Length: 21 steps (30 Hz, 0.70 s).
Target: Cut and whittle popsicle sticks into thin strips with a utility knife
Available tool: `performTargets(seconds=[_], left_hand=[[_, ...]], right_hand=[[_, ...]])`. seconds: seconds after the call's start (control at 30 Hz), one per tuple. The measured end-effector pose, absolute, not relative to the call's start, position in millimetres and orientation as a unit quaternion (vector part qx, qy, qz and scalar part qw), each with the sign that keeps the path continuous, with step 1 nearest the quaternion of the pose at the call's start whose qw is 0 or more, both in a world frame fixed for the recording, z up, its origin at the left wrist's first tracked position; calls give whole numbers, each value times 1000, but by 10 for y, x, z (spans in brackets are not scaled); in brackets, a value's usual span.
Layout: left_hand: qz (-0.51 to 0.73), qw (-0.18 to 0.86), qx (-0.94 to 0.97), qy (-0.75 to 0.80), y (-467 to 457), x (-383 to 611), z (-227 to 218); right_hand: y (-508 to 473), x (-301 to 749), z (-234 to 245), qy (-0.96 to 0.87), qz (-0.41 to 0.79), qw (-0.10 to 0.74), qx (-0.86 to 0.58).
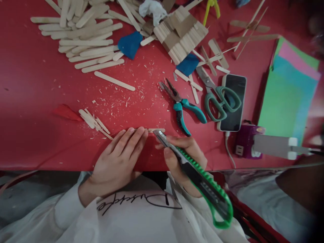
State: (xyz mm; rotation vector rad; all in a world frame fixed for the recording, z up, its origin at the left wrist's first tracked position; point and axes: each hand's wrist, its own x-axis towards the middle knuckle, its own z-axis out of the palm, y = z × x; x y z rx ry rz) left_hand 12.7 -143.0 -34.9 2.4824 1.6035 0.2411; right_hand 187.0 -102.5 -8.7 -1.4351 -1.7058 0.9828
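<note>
My left hand [121, 157] lies flat on the red table, its fingers stretched out over a thin craft stick [158, 130] and pressing it down. The right end of that stick sticks out past my fingertips, and the rest is mostly hidden under them. In my closed right hand [186, 157] is a green and black utility knife [202, 182], tilted with its handle toward my body. The knife's blade tip is at the exposed part of the stick. Left of my left hand are several split stick pieces [92, 120] beside a red scrap [67, 112].
Needle-nose pliers [181, 104], green-handled scissors [220, 98] and a phone [235, 111] lie to the right. A craft stick pile [86, 40] and a stick-built block [181, 33] are at the back. Coloured paper [286, 98] and a purple plug adapter [249, 140] sit further right.
</note>
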Motion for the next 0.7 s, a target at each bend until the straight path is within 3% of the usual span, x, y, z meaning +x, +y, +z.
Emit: performTargets(seconds=[0.7], left_hand=[[92,92,836,533,-1418,113,-374]], right_hand=[[-921,1743,1,-831,188,240,-466]])
